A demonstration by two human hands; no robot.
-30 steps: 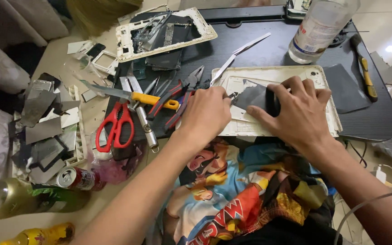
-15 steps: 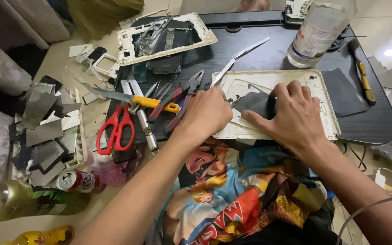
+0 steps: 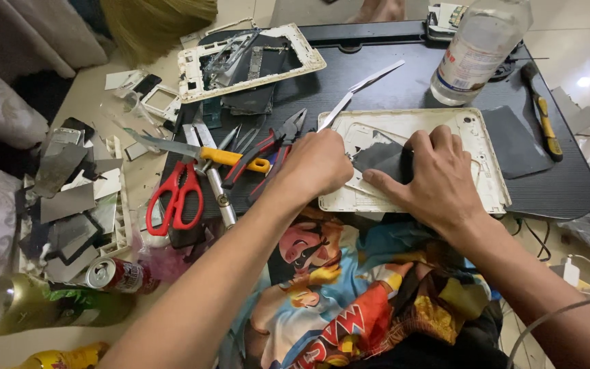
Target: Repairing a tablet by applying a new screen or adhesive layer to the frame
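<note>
Fingers: left hand (image 3: 319, 164) curls shut around long silver tweezers (image 3: 363, 87); right hand (image 3: 438, 179) lies flat, fingers slightly spread, pressing a dark grey sheet (image 3: 380, 158) onto the white tablet shell (image 3: 476, 137).
Floor: pale tile, glossy at upper right, cluttered along the left side.
Work surface: black tray table (image 3: 404, 82) with a raised rim, resting low over the person's lap.
Cloth: bright cartoon-print fabric (image 3: 349, 294) covers the lap just below the table edge.
Tablet shell position: near edge of the table, centre right, under both hands.
Second frame: another white tablet frame (image 3: 308, 58) with loose parts inside, at the table's far left corner.
Bottle: clear plastic bottle (image 3: 476, 51), upright at the far right of the table.
Scrap pile: grey metal plates and white plastic pieces (image 3: 69, 205), on the floor to the left.
Broom: straw bristles (image 3: 158, 20) at the top left.
Hand tools: red-handled scissors (image 3: 175, 198), yellow-handled knife (image 3: 199, 152) and red pliers (image 3: 268, 147), left of the shell.
Screwdriver: black and yellow (image 3: 543, 113), at the right edge.
Can: red drink can (image 3: 114, 275), lying on the floor.
</note>
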